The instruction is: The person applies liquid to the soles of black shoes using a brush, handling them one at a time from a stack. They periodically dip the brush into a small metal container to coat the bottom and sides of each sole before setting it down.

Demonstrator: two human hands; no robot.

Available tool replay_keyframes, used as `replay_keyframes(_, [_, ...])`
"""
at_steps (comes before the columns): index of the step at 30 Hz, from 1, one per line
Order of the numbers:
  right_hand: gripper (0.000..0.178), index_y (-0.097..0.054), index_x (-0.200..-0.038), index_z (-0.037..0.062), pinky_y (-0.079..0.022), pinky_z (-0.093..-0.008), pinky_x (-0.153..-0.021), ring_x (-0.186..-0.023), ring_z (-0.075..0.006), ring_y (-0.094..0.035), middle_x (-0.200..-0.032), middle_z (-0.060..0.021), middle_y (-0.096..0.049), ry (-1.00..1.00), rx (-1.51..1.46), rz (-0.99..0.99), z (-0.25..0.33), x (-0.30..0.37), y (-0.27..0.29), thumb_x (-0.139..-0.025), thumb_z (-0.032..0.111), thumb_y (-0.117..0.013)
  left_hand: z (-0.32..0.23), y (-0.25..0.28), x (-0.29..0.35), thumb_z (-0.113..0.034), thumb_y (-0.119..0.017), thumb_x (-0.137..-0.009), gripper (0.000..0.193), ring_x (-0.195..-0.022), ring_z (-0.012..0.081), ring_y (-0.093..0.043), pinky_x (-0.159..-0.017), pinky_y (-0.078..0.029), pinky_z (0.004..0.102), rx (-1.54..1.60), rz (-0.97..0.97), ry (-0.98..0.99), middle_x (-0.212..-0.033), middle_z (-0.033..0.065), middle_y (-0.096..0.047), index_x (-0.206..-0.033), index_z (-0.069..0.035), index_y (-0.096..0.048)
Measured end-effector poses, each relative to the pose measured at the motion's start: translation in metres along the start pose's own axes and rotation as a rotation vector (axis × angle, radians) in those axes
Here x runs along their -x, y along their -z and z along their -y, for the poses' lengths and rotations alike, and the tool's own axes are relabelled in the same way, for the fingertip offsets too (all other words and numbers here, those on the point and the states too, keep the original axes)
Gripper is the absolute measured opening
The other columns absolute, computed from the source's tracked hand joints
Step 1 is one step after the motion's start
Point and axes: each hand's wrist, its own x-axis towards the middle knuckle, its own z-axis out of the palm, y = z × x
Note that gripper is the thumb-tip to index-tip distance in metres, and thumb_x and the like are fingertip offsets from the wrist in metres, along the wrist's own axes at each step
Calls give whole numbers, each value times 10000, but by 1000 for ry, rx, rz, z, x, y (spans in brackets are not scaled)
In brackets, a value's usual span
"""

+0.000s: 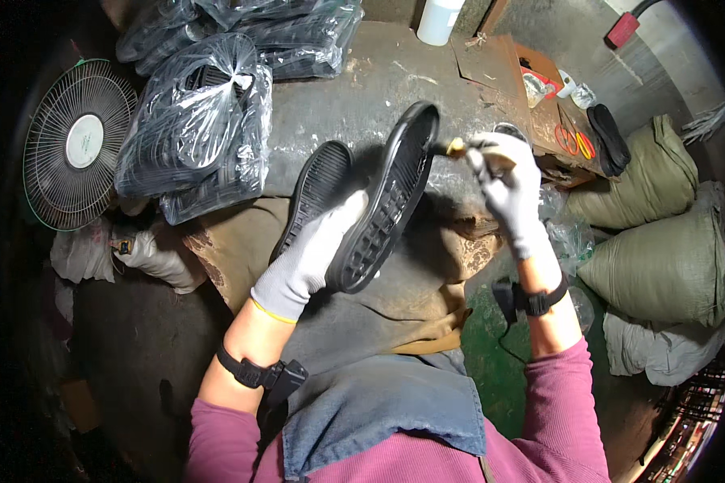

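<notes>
Half-hidden, blurred, cut off.
Cannot make out the blurred tip of the small tool (457,148), between one and two o'clock. Cannot see most fingers of the left hand (318,245), at nine, behind the held sole (387,205). Cannot follow the bottle (438,22), between twelve and one, past the upper edge.

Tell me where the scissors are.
In the head view, the scissors lie at the upper right, just left of a black sole and right of the gloved right hand.
</notes>
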Motion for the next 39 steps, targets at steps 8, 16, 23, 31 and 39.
replay_keyframes(8, [232, -666, -959, 142, -480, -394, -882, -850, -242, -640, -975, -9, -702, 296, 189, 69, -3, -13, 3, -759, 71, -760, 24, 15, 12, -465, -364, -1047, 570, -1051, 381, -667, -753, -606, 571, 192, 60, 165, -1271, 225, -605, -1418, -41, -452])
replay_keyframes(16, [297, -671, -1011, 146, -483, -391, -904, -900, -241, -650, -982, -22, -704, 360, 57, -6, 0, -24, -30, -749, 90, -799, 36, 11, 4, -470, -318, -1044, 616, -1159, 586, -519, -843, -450, 772, 741, 318, 167, -1371, 288, -507, -1470, -30, -378])
replay_keyframes(23, [164, -702, -940, 105, -493, -343, -871, -938, -222, -656, -991, -39, -718, -156, -93, -186, -11, 32, -38, -802, 101, -792, 42, 17, 6, -468, -321, -1041, 622, -1186, 596, -495, -846, -442, 781, 847, 374, 171, -1411, 290, -467, -1486, -34, -354])
replay_keyframes(31, [92, -673, -815, 60, -473, -389, -960, -1023, -254, -655, -1018, -65, -737, -90, -458, 64, 62, 40, -47, -804, 38, -762, 46, 30, 6, -469, -301, -1042, 619, -1208, 614, -464, -912, -428, 750, 824, 382, 120, -1394, 278, -494, -1469, -28, -384])
replay_keyframes(39, [90, -720, -959, 19, -495, -250, -809, -926, -102, -615, -1046, -45, -692, -537, -851, 125, 26, 15, -54, -876, 42, -694, 36, 12, 3, -475, -302, -1041, 624, -1191, 601, -489, -921, -430, 743, 861, 387, 119, -1391, 291, -493, -1462, -22, -391])
